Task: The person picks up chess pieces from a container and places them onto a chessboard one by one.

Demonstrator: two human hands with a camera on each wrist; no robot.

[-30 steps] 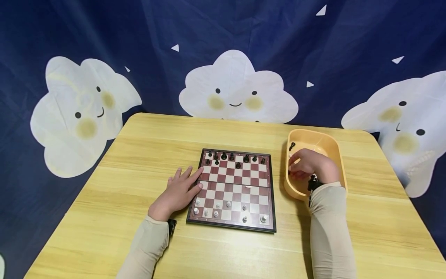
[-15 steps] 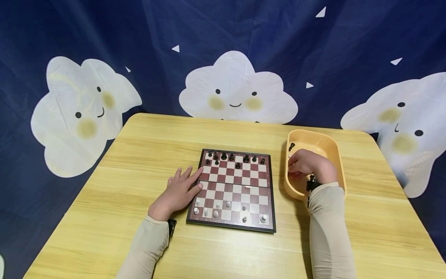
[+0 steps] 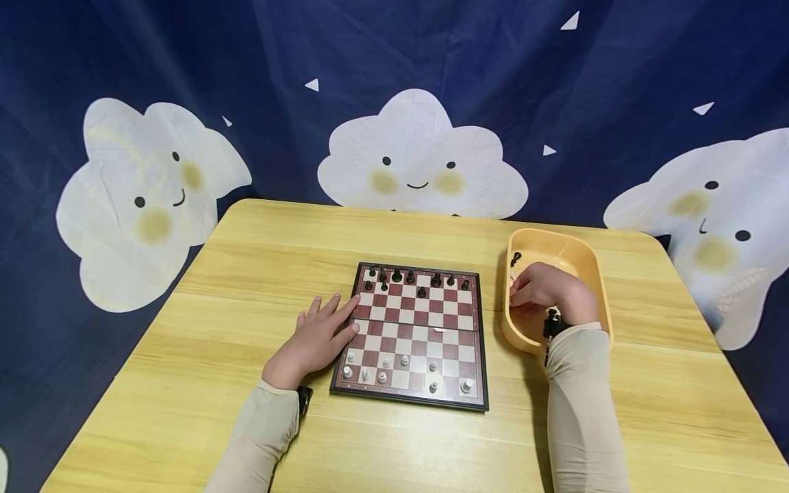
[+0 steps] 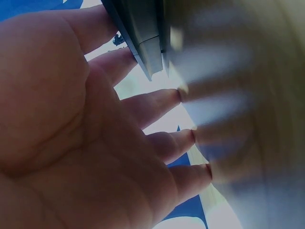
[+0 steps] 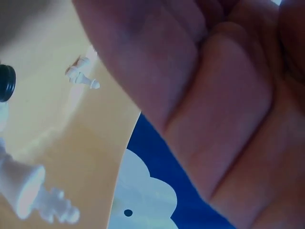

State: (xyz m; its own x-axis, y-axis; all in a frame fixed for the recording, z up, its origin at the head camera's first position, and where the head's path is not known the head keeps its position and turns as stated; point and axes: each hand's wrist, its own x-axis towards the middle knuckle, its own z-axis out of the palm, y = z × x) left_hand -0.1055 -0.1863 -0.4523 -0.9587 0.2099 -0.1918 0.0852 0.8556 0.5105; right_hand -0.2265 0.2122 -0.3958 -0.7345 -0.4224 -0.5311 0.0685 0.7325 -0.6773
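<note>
My left hand (image 3: pixel 311 346) lies spread beside the chessboard (image 3: pixel 413 333), index finger and thumb touching its left edge. In the left wrist view the thumb and index fingertips overlap the dark board edge (image 4: pixel 147 43); the other fingers reach the table. My right hand (image 3: pixel 542 286) is down inside the orange bin (image 3: pixel 603 291), fingers bent at its left wall. A black chess piece (image 3: pixel 516 259) lies beyond those fingers. White chess pieces, one small (image 5: pixel 82 76) and one larger (image 5: pixel 28 191), show in the right wrist view. I cannot tell whether the right fingertips hold a piece.
Black chessmen (image 3: pixel 436 279) stand along the board's far rows, white ones (image 3: pixel 382 377) along the near rows. The wooden table (image 3: pixel 277 253) extends around board and bin. A blue curtain (image 3: pixel 431 41) with cloud prints hangs behind the far edge.
My right hand shifts very slightly within the bin. The left hand stays at the board's edge, and the chessmen on the board keep their places.
</note>
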